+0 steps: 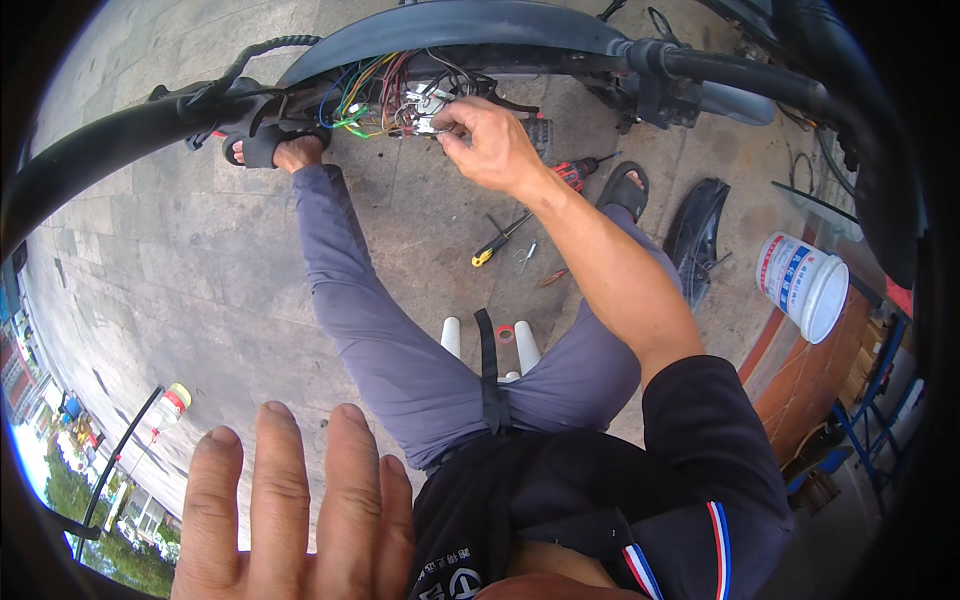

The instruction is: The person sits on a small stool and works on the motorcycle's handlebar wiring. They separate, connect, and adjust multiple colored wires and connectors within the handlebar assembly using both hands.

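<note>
At the upper middle, my right hand has its fingers closed at a white connector or terminal piece among the exposed coloured wires under the frame of a dark vehicle. The fingertips partly hide what they grip. My left hand is raised close to the camera at the bottom left, fingers stretched and apart, holding nothing. On the paving below the wires lie a red and black drill, a yellow-handled screwdriver and some small metal tools.
A black tube crosses the upper left. My legs are spread around the tools. A black plastic panel lies right of my foot. A white bucket stands at the right beside blue metal stands. A roll of tape is between my legs.
</note>
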{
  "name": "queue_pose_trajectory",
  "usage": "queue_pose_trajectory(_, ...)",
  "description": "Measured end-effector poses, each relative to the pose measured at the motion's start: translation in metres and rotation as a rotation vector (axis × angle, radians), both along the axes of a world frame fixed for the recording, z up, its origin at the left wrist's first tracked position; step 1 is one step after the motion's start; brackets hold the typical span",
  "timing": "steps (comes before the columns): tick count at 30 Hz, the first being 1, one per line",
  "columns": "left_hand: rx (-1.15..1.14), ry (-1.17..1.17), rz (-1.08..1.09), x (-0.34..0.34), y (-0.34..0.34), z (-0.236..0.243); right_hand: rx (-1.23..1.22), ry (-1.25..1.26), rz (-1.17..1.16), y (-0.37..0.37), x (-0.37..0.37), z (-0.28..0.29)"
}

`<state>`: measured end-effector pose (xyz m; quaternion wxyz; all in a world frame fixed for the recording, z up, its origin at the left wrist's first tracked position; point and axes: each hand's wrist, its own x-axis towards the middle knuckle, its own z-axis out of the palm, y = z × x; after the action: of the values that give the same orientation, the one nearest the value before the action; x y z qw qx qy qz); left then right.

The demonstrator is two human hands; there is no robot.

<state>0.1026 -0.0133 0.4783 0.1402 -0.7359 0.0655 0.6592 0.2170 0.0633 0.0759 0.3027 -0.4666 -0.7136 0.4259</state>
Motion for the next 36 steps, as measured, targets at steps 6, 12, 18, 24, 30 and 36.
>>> queue_pose_trajectory(6, 0.001, -0.042, 0.142, -0.003, 0.0, -0.004, -0.04, 0.037, 0.015, 0.001, 0.001, 0.003)
queue_pose_trajectory(12, -0.014, -0.079, 0.205, -0.005, 0.0, -0.003, 0.092, -0.036, 0.046, 0.0, 0.0, 0.004)
queue_pose_trajectory(18, -0.039, -0.237, 0.557, -0.009, 0.0, -0.006, 0.127, 0.043, -0.002, -0.003, -0.004, 0.004)
queue_pose_trajectory(24, -0.075, -0.192, 0.279, -0.005, -0.004, -0.003, 0.344, -0.148, -0.058, -0.001, -0.007, 0.002)
queue_pose_trajectory(30, 0.056, -0.524, 0.896, -0.012, -0.021, -0.027, 0.274, -0.074, -0.029, -0.006, -0.009, 0.011)
queue_pose_trajectory(36, 0.019, -0.548, 0.992, -0.027, -0.039, -0.019, 0.41, 0.063, -0.065, -0.006, -0.009, 0.011)
